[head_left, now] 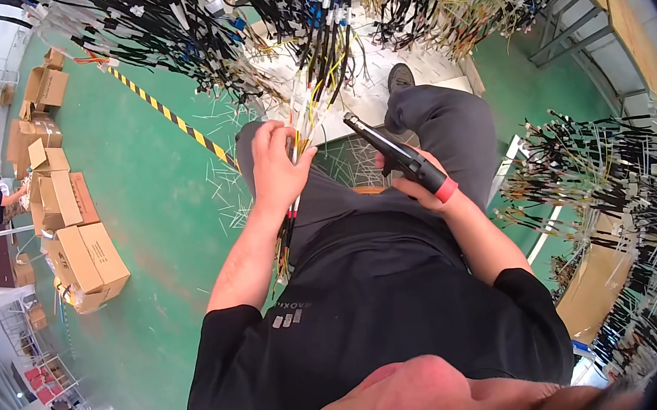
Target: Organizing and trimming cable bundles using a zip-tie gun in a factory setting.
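Wires [309,120], a hanging bundle of yellow, white and red, sat clenched in our left hand [275,166]. Right hand [417,181] gripped a black tool gun [397,154] with a red band, its nozzle just beside the bundle, above our lap.

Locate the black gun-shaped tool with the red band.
In the head view, the black gun-shaped tool with the red band is right of centre, held in the right hand, over the lap.
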Available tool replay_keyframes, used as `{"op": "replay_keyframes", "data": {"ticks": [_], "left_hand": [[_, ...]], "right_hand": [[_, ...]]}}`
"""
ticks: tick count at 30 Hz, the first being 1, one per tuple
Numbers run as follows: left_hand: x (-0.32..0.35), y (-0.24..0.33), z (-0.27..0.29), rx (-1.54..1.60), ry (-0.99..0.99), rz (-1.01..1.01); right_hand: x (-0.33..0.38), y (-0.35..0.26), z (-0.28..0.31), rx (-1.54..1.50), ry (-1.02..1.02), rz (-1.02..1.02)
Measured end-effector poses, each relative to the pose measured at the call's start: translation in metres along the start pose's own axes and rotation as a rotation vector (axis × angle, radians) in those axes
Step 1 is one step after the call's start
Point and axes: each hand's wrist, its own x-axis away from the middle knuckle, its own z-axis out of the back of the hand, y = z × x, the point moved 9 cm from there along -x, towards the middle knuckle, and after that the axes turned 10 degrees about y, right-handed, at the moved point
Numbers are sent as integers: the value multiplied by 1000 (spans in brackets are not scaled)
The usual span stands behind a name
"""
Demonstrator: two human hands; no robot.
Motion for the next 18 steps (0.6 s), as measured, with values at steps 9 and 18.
{"op": "replay_keyframes", "data": {"ticks": [9, 18], "left_hand": [[11, -32, -28, 310, -86, 322], [-11, 10, -15, -34, 5, 92]], "right_hand": [[1, 3, 4, 17, -8, 68], [2, 5, 1, -5, -1, 22]]}}
